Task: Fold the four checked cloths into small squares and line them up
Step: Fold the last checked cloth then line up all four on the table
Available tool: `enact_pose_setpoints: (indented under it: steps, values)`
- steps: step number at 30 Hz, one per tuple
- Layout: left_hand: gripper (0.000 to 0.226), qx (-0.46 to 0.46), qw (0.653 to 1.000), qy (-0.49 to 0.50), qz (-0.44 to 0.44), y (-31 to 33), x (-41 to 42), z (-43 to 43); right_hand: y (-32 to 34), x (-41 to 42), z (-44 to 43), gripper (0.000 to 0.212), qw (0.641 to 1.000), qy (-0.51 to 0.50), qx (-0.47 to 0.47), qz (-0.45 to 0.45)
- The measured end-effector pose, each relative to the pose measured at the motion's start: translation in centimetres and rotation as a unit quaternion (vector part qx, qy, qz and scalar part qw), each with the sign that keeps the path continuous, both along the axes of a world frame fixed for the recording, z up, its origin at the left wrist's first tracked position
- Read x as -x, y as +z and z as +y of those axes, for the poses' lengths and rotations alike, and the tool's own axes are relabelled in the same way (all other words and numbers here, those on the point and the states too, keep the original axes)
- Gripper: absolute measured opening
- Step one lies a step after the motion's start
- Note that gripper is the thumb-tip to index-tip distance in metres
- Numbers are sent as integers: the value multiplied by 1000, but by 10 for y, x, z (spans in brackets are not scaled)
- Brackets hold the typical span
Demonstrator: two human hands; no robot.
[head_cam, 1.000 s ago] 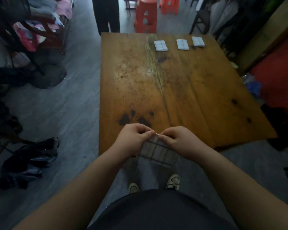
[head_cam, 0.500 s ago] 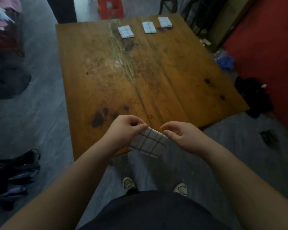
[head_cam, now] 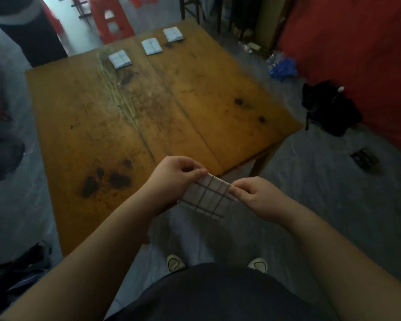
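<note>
I hold a small folded checked cloth (head_cam: 210,197) in the air just off the near edge of the wooden table (head_cam: 83,126). My left hand (head_cam: 171,179) pinches its upper left corner. My right hand (head_cam: 256,196) pinches its right edge. The cloth hangs tilted, white with dark grid lines. Three folded checked cloths lie in a row along the far side of the table: one (head_cam: 120,59) at the left, one (head_cam: 151,46) in the middle, one (head_cam: 173,34) at the right.
A red plastic stool (head_cam: 110,18) stands beyond the table. A black bag (head_cam: 329,107) and blue plastic (head_cam: 283,68) lie on the floor to the right by a red wall. Dark clothes (head_cam: 16,272) lie on the floor at the left.
The view has swung, so the table now lies to the left. My hands have moved apart and the cloth is stretched wider between them, past the table's edge.
</note>
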State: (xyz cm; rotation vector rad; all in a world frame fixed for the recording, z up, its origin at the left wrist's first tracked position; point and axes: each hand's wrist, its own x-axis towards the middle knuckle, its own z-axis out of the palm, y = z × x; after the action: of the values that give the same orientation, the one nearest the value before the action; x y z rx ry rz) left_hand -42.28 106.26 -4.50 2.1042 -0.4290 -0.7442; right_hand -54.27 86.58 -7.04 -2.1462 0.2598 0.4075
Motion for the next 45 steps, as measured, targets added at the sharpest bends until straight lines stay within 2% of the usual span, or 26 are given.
enact_pose_setpoints:
  steps: [6,11,15,20,22,24,26,28,30,32,36,40,45]
  values:
    - [8,-5,997,1,-71,27,28,-96,10,53,-108,23,1000,-26,-1,-13]
    - [5,-31,983,-136,-117,41,64,-206,25,101,-194,13,989,-112,-3,-96]
    - [8,-3,956,-243,-166,39,102,-297,35,140,-237,12,978,-150,41,-136]
    - [4,28,921,-339,-190,46,139,-382,40,193,-287,32,960,-227,114,-114]
    - [4,42,915,-365,-168,47,145,-408,45,210,-305,32,951,-264,111,-115]
    - [17,55,921,-371,-102,44,145,-430,50,225,-322,26,938,-313,86,-121]
    - [33,100,933,-337,79,36,146,-451,52,237,-339,17,915,-377,35,-139]
    - [54,140,907,-285,275,25,148,-471,50,244,-357,12,878,-448,-26,-163]
    - [60,158,884,-279,340,12,149,-492,46,246,-376,13,840,-508,-70,-178]
    - [54,177,873,-300,341,3,151,-514,42,241,-397,14,802,-556,-98,-192]
    - [25,189,903,-306,237,8,141,-570,42,208,-447,15,757,-605,-136,-209]
    - [16,214,920,-248,217,17,95,-640,53,156,-509,20,753,-601,-163,-213]
    - [12,229,930,-234,171,33,23,-721,63,99,-593,19,777,-581,-151,-189]
